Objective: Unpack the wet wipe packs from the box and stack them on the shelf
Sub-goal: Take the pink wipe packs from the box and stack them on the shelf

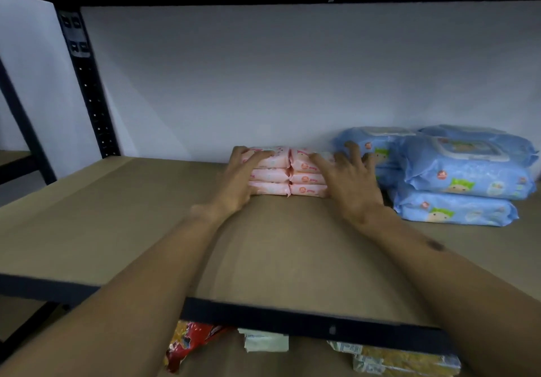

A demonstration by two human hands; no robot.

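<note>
Pink wet wipe packs sit mid-frame on the brown shelf, up against the white back wall, in two side-by-side stacks, three high each. Left hand wraps the left end of the left stack, fingers laid over the top pack, thumb low at the front near the bottom pack. Right hand is at the right end of the right stack, fingers spread wide and fairly straight, index on the top pink pack, the others reaching toward the blue wet wipe packs. The blue packs are stacked just right of the pink ones, at right of frame. Box not in view. Dark metal upright at upper left. Lower shelf at bottom of frame: red bag, white pack, yellow packs.
</note>
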